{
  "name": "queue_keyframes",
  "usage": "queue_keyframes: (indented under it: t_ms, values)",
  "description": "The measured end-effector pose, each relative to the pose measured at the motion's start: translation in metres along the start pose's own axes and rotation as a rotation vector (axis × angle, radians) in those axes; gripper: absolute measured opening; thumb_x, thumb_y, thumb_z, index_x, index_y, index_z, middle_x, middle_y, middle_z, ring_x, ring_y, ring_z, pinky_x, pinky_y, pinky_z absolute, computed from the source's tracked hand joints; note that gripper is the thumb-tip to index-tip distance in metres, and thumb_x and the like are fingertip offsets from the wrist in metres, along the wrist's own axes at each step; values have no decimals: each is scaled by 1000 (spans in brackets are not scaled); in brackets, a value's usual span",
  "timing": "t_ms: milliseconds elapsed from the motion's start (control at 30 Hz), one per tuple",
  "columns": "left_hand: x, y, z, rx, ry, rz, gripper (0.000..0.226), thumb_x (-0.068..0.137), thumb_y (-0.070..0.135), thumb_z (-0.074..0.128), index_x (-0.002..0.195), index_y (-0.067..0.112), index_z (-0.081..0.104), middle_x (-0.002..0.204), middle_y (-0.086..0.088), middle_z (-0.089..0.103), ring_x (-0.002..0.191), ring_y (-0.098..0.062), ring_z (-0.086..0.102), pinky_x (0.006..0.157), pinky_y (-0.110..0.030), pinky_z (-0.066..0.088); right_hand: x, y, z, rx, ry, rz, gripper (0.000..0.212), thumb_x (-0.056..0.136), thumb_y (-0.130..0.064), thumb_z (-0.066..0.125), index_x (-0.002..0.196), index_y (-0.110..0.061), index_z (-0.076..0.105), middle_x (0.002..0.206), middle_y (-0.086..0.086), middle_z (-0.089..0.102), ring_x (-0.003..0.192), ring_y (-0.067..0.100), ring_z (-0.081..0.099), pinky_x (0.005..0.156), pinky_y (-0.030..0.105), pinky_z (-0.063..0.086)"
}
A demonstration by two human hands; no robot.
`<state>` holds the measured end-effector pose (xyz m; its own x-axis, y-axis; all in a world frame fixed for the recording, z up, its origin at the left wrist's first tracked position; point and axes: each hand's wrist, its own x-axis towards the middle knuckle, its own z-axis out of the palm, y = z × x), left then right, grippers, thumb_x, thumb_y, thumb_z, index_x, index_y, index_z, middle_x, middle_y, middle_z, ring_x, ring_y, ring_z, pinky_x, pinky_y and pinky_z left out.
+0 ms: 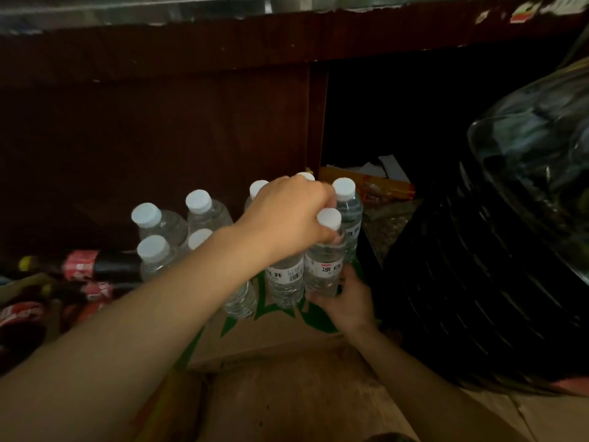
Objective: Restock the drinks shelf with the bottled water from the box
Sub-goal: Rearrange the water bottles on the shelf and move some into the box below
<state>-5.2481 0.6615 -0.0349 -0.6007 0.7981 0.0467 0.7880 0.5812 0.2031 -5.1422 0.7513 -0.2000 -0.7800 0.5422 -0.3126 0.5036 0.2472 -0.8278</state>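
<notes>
Head view. The left hand [288, 215] reached across from the left, its fingers curled over the necks of the near bottles; the fingertips pinched just below the white cap of the front bottle [323, 263]. Whether a second neck sat inside that grasp could not be told, as the hand covered it. The right hand [347, 299] cupped the base of the same bottle from below, fingers wrapped round its lower body.

The bottled water [178, 237] stood upright in a tight cluster on the cardboard box [280, 333], caps up, bodies touching. Cola bottles [86, 266] lay on their sides at the left. A black bin [471, 282] stood close on the right, near the rear bottle [349, 215].

Hazards, as judged from this position:
- A neck pinch on a smooth wet-look bottle could slip if the right hand released first.
- Lifting one bottle from a packed cluster could drag its neighbours and topple them in a row.
- The cardboard surface appeared to sag, so the standing bottles had an unsteady footing.
- The dim light made label and gap hard to read.
</notes>
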Motion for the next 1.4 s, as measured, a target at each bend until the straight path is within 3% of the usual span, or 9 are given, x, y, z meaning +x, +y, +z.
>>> queue_keyframes:
  t_ms: [267, 667, 800, 867, 933, 1067, 1200, 1333, 1400]
  values:
    - [-5, 12, -19, -25, 35, 28, 34, 73, 52, 71, 97, 31, 61, 94, 8, 67, 89, -15, 60, 67, -27, 25, -5, -8, -16, -28, 74, -20, 65, 68, -28, 85, 124, -21, 54, 118, -1, 66, 111, 20, 61, 85, 25, 46]
    - [-14, 45, -101, -95, -29, -11, 35, 72, 56, 71, 99, 34, 62, 94, 14, 68, 89, -8, 61, 66, -27, 34, -59, -60, -69, 1, 60, -20, 62, 68, -26, 84, 123, -24, 53, 113, -6, 66, 100, 10, 59, 86, 30, 51]
    - [-18, 58, -159, -270, -52, -73, 33, 69, 53, 75, 94, 35, 65, 90, 18, 68, 83, -1, 62, 74, -32, 52, -91, -108, -99, 26, 42, -13, 56, 69, -26, 84, 116, -27, 55, 103, -11, 65, 88, 2, 56, 81, 26, 53]
    - [-21, 63, -190, -368, -63, -95, 32, 67, 49, 78, 93, 35, 66, 89, 19, 69, 78, 2, 63, 76, -33, 55, -110, -133, -115, 34, 33, -13, 50, 69, -26, 84, 109, -29, 53, 93, -20, 61, 78, -9, 55, 68, 11, 48]
    - [-26, 67, -222, -488, -59, -123, 31, 67, 44, 81, 93, 33, 68, 89, 19, 69, 78, 2, 65, 79, -33, 56, -130, -160, -131, 29, 38, -20, 47, 69, -29, 84, 105, -28, 53, 86, -22, 61, 74, -13, 54, 57, 7, 45]
    - [-37, 79, -285, -761, 24, -138, 25, 70, 29, 81, 93, 28, 71, 94, 18, 70, 93, 6, 63, 88, -30, 55, -167, -223, -160, 19, 90, -63, 46, 69, -30, 84, 103, -29, 54, 84, -22, 62, 73, -14, 56, 58, 8, 48]
    - [-47, 92, -359, -944, 168, -232, 39, 68, 33, 82, 104, 35, 67, 105, 16, 69, 101, 1, 63, 94, -32, 52, -198, -301, -189, 32, 147, -103, 43, 67, -34, 83, 97, -30, 54, 85, -15, 66, 77, -3, 63, 65, 24, 57]
    - [-55, 103, -436, -1086, 173, -300, 57, 60, 36, 87, 112, 31, 65, 112, 9, 67, 102, -6, 64, 87, -24, 51, -222, -392, -216, 32, 202, -195, 39, 67, -38, 82, 91, -29, 52, 81, -13, 65, 76, 1, 62, 66, 29, 55]
    - [-58, 107, -477, -1151, 149, -287, 45, 64, 24, 85, 105, 19, 68, 103, 2, 72, 94, -7, 68, 78, -20, 52, -232, -439, -226, 51, 197, -248, 40, 66, -37, 82, 92, -29, 52, 82, -13, 66, 77, 0, 63, 68, 30, 55]
